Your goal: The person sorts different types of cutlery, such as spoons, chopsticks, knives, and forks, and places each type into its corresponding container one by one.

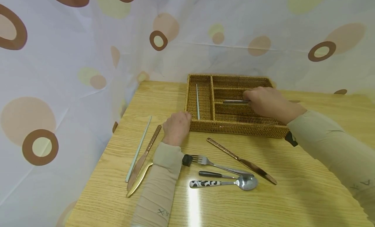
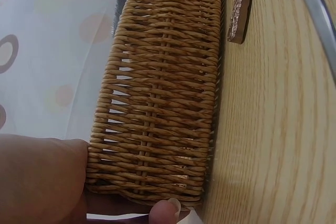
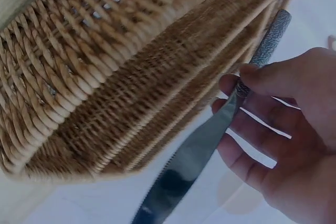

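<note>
Over the compartments of a brown wicker cutlery tray (image 1: 238, 126), my right hand (image 1: 265, 101) holds a table knife (image 3: 194, 156) with a textured silver handle and a serrated blade. Thumb and fingertips pinch it where handle meets blade, as the right wrist view shows. The knife lies roughly level, its blade reaching out to the right past the hand. My left hand (image 1: 177, 125) grips the tray's front left corner, with a fingertip (image 2: 165, 211) bent around the woven wall. One pale chopstick (image 1: 197, 101) lies in the tray's long left compartment.
Left of my left forearm lie another pale chopstick (image 1: 139, 149), a copper knife (image 1: 143, 158) and a gold utensil (image 1: 140, 180). In front of the tray are a second copper knife (image 1: 241, 161), a fork (image 1: 216, 164), a black-handled utensil (image 1: 211, 174) and a spotted-handle spoon (image 1: 246, 182). Patterned cloth hangs behind.
</note>
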Available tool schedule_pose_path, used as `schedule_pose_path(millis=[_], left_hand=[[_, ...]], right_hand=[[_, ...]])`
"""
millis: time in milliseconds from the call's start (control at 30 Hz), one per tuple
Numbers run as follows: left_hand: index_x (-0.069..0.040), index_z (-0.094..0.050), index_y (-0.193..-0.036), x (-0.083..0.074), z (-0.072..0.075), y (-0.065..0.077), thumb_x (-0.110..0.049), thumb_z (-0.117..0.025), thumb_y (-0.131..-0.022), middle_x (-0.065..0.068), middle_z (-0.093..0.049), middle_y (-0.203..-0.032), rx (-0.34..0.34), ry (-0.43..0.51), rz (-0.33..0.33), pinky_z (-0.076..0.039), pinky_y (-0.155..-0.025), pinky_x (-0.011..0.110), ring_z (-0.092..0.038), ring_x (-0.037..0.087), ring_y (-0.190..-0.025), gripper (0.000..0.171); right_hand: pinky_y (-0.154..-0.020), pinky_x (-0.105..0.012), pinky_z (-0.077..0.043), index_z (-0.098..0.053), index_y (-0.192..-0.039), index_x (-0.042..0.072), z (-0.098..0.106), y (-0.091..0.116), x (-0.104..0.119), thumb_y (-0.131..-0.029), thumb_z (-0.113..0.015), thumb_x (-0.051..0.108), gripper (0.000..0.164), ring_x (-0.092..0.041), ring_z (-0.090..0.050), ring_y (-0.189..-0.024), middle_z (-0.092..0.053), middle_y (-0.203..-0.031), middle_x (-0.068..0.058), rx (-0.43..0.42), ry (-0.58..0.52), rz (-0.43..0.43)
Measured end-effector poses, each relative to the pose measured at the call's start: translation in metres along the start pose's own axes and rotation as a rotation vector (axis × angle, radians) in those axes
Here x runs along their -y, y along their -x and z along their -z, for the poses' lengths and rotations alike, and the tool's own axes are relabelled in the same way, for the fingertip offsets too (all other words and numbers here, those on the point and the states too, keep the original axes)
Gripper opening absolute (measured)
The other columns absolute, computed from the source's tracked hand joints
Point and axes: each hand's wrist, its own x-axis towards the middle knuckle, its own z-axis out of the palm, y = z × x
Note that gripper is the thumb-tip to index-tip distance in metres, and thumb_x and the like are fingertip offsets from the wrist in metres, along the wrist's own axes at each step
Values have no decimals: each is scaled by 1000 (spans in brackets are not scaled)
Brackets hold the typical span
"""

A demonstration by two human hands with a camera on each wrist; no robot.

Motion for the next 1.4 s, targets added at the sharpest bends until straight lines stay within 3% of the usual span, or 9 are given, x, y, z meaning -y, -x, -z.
schedule_pose_path(millis=[133, 400, 733, 900, 1033, 1200, 1333, 1400], left_hand=[[-15, -37, -52, 1, 0, 0, -34, -26, -96, -3, -28, -44, 5, -10, 2, -22, -34, 25, -24, 12, -39, 50], [-15, -38, -52, 1, -2, -1, -34, -26, -97, -3, -29, -45, 10, -38, 2, -25, -33, 26, -26, 12, -38, 50], [-15, -37, -53, 0, -1, -1, -35, -25, -97, -3, -30, -46, 26, -44, 23, -26, -33, 25, -27, 11, -38, 50], [-16, -36, -52, -1, -1, -1, -35, -26, -95, -1, -34, -48, 3, -31, 40, -32, -36, 30, -36, 15, -42, 49], [-16, -36, -51, -2, 0, -1, -34, -27, -95, 0, -37, -49, -19, -34, 43, -34, -37, 32, -40, 17, -45, 48], [-16, -35, -50, -2, 0, -1, -33, -28, -95, -2, -32, -47, -35, -41, 24, -31, -35, 30, -34, 15, -42, 49], [-15, -35, -50, -2, -1, 0, -33, -27, -96, -3, -29, -45, -25, -47, 15, -27, -34, 27, -28, 12, -39, 50], [-15, -36, -50, -1, -1, 0, -33, -26, -96, -3, -28, -45, -17, -44, 12, -27, -34, 26, -27, 12, -39, 51]], right_hand=[[-59, -39, -50, -62, -99, 5, -7, -13, -8, -87, -48, 4, 19, -25, -63, -76, -66, -91, -11, 28, -35, -50], [-57, -39, -50, -63, -100, 4, -16, -28, -14, -86, -49, 2, 20, -27, -64, -75, -66, -93, -15, 10, -66, -83], [-63, -41, -50, -64, -103, 7, -29, -37, -9, -86, -50, 2, 22, -29, -63, -82, -66, -96, -14, 93, -95, -111], [-66, -42, -51, -64, -100, 7, -35, -40, -10, -88, -50, 3, 19, -29, -63, -83, -65, -97, -14, 127, -119, -115], [-70, -41, -50, -64, -100, 7, -38, -43, -17, -89, -48, 2, 20, -29, -62, -86, -65, -98, -13, 151, -206, -115], [-72, -41, -48, -62, -101, 5, -43, -48, -26, -89, -45, 1, 21, -29, -60, -90, -63, -100, -13, 186, -350, -112], [-80, -47, -44, -55, -116, 1, -52, -49, -31, -95, -37, 13, 30, -34, -54, -103, -55, -116, -21, 250, -478, -136], [-79, -46, -42, -47, -125, -2, -56, -48, -31, -98, -31, 24, 40, -31, -55, -91, -56, -106, -22, 282, -515, -161]])
